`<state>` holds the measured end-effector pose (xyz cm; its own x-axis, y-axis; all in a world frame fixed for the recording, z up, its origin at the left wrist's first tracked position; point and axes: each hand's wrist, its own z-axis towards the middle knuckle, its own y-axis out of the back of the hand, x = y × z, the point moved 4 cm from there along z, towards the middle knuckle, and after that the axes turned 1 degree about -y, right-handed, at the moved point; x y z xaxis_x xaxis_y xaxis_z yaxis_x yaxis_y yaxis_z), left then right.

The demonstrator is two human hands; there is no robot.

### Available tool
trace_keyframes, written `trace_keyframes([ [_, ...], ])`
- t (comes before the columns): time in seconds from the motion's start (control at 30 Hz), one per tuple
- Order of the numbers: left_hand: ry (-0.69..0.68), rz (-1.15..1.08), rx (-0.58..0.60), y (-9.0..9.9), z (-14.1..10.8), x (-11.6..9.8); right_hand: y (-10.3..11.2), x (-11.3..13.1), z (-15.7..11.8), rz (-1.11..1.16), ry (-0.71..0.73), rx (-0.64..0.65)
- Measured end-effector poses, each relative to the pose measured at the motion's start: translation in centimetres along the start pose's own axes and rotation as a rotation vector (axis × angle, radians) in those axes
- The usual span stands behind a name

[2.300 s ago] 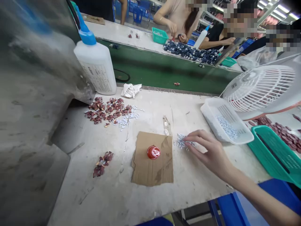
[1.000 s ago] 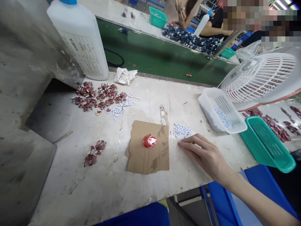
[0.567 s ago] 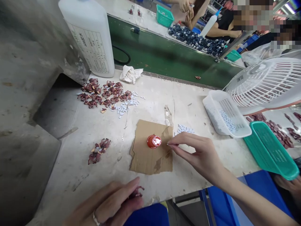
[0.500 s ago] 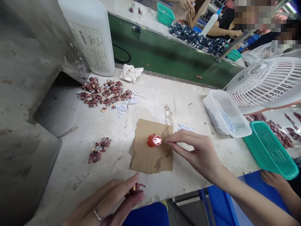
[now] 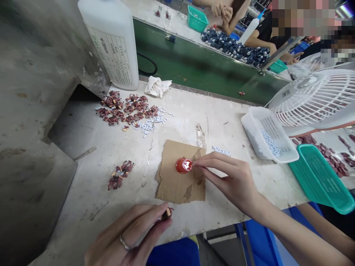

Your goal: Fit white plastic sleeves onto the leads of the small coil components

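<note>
Two hands work apart: the left hand (image 5: 127,232) closes around a small maroon piece (image 5: 166,213), while the right hand (image 5: 230,179) pinches something too small to tell beside a red cap (image 5: 183,166), seemingly set on a cardboard scrap (image 5: 173,184) to spare the bench.

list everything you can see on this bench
bench: 1, off-white, under everything
plastic bottle: 1, white, back left
crumpled cloth: 1, white, right of bottle
dark red pieces: many, two heaps, left
small pieces: many, white, three spots
cardboard sheet: 1, brown, middle
cup-shaped cap: 1, red, on cardboard
slotted basket: 1, white, right
slotted tray: 1, green, far right
desk fan: 1, white, back right
left hand: 1, front, pinching a dark red piece
right hand: 1, fingertips at cap
</note>
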<state>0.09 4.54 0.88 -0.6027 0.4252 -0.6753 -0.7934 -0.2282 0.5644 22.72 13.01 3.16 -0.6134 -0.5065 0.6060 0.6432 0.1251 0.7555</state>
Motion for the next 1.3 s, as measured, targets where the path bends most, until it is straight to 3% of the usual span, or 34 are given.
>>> trace_keyframes([
  [0.13, -0.02, 0.029, 0.051, -0.2, 0.2, 0.2, 0.1, 0.0, -0.2, 0.005, -0.008, -0.012],
  [0.23, -0.033, 0.024, 0.008, -0.3, 0.3, 0.0, 0.1, 0.0, -0.2, 0.016, -0.009, -0.036],
  [0.5, 0.045, -0.068, 0.051, -1.2, 0.7, -0.3, -0.2, -0.1, -0.1, 0.002, 0.001, -0.017],
  [0.7, 0.073, -0.07, 0.028, -1.6, 1.0, -0.5, 0.2, 2.1, -0.8, 0.203, -0.043, -0.099],
  [0.9, 0.077, -0.071, 0.01, -1.5, 0.9, -0.9, -0.8, 4.8, -1.8, 0.454, -0.074, -0.066],
  [1.17, 0.058, -0.09, -0.019, -1.5, 1.5, -1.1, -1.7, 4.3, -2.2, 0.461, -0.067, -0.01],
  [1.3, 0.163, -0.127, -0.095, -1.9, 1.1, -1.3, -1.7, 4.5, -2.3, 0.41, -0.009, 0.041],
])
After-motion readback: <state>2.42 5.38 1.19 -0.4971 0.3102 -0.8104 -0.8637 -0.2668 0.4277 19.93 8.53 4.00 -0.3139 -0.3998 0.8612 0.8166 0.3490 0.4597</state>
